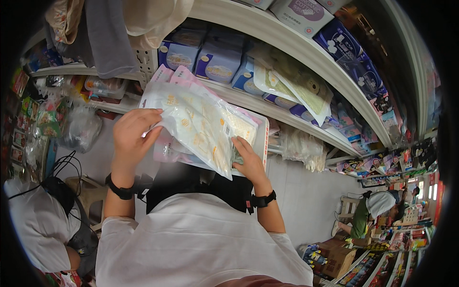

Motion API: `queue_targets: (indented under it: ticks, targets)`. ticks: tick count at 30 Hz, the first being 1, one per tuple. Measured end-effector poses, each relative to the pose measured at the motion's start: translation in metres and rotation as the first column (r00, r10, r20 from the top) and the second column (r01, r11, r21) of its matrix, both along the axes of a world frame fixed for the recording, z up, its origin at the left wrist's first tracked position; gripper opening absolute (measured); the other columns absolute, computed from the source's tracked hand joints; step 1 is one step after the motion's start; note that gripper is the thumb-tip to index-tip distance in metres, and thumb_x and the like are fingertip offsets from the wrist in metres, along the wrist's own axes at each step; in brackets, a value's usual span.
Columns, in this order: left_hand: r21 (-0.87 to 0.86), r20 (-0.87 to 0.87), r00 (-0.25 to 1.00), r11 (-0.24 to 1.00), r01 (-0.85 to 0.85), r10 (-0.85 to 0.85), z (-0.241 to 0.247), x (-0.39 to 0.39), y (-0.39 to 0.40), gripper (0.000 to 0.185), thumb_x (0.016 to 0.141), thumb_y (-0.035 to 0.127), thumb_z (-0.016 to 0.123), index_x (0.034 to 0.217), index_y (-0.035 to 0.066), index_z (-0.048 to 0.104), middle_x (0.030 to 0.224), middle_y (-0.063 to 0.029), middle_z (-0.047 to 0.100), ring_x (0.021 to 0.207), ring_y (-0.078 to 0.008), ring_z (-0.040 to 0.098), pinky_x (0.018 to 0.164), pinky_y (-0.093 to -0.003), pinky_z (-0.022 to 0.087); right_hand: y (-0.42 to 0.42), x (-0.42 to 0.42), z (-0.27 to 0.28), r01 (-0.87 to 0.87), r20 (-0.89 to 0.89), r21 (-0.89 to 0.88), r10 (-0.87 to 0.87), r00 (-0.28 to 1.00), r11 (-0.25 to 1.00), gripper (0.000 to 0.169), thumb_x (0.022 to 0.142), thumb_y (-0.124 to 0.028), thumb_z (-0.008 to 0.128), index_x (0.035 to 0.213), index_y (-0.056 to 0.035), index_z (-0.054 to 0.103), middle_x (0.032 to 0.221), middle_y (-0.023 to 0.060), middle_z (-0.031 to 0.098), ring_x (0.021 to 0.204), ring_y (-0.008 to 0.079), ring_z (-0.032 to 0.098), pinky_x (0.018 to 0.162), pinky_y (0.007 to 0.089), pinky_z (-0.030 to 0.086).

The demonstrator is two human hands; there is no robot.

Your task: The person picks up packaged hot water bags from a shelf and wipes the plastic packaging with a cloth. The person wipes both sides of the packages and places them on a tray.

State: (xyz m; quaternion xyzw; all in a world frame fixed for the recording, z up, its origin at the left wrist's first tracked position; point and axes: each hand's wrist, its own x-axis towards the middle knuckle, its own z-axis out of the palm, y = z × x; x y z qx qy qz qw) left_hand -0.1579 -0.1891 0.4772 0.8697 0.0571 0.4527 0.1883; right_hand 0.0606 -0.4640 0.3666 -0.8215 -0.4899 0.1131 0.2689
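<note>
A clear plastic zip bag (190,122) with a pale folded item inside lies over several pink-edged packages (166,147) on my lap. Between the thumb and fingers of my left hand (138,131) is the left edge of this bag. My right hand (249,161) rests with spread fingers near its lower right side, over a grey-green item (236,158) that shows partly. A cream-coloured textured item (242,129) is visible in the packaging beside a barcode label. A white tray or box (265,136) with printing on its rim sits beneath the packages.
Ahead, a white shelf (297,123) holds blue-and-white packs (218,64) and green bagged items (287,86). Clothing (107,39) hangs at upper left. A seated person (43,222) is close at left, near a beige stool (84,190). Another person (369,211) and a cardboard box (335,260) are at right.
</note>
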Motion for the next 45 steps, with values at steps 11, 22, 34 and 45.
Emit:
queue_targets:
  ticks: [11, 22, 34, 45]
  targets:
    - [-0.081, 0.109, 0.994, 0.996, 0.031, -0.022, 0.036, 0.053, -0.018, 0.018, 0.072, -0.005, 0.076, 0.086, 0.000, 0.066, 0.079, -0.0071, 0.065, 0.067, -0.0165, 0.059, 0.061, -0.0258, 0.046, -0.013, 0.013, -0.023, -0.018, 0.014, 0.365, 0.013, 1.000, 0.931, 0.052, 0.076, -0.005, 0.064, 0.127, -0.0101, 0.059, 0.124, 0.0155, 0.062, 0.103, 0.0343, 0.063, 0.083, 0.0393, 0.052]
    - [0.120, 0.143, 0.960, 0.958, -0.259, 0.241, 0.051, 0.060, -0.010, 0.050, 0.072, 0.008, 0.080, 0.119, 0.008, 0.065, 0.128, -0.0120, 0.057, 0.113, -0.0289, 0.054, 0.095, -0.0383, 0.044, -0.021, 0.031, 0.015, 0.553, -0.930, 0.240, 0.026, 0.367, 0.798, 0.047, 0.093, -0.036, 0.064, 0.122, 0.0019, 0.060, 0.117, 0.0075, 0.063, 0.103, 0.0153, 0.059, 0.086, 0.0307, 0.048]
    - [-0.027, -0.608, 0.791, 0.993, -0.112, 0.073, -0.043, 0.050, -0.023, 0.066, 0.077, 0.025, 0.076, 0.135, 0.007, 0.051, 0.150, -0.0191, 0.037, 0.136, -0.0430, 0.034, 0.110, -0.0515, 0.031, -0.004, 0.050, -0.022, 0.613, -0.860, 0.246, -0.123, 0.496, 0.751, 0.047, 0.099, -0.041, 0.054, 0.124, -0.0013, 0.057, 0.114, 0.0062, 0.061, 0.106, 0.0156, 0.056, 0.093, 0.0311, 0.044]
    - [-0.039, -0.573, 0.816, 0.993, -0.112, 0.070, -0.065, 0.050, -0.020, 0.077, 0.077, 0.024, 0.076, 0.142, 0.001, 0.041, 0.154, -0.0200, 0.031, 0.138, -0.0423, 0.031, 0.111, -0.0491, 0.029, 0.106, -0.037, 0.025, -0.145, -0.019, 0.454, 0.172, 0.985, 0.879, 0.050, 0.092, -0.010, 0.054, 0.140, -0.0034, 0.045, 0.153, 0.0217, 0.031, 0.135, 0.0378, 0.039, 0.111, 0.0422, 0.034]
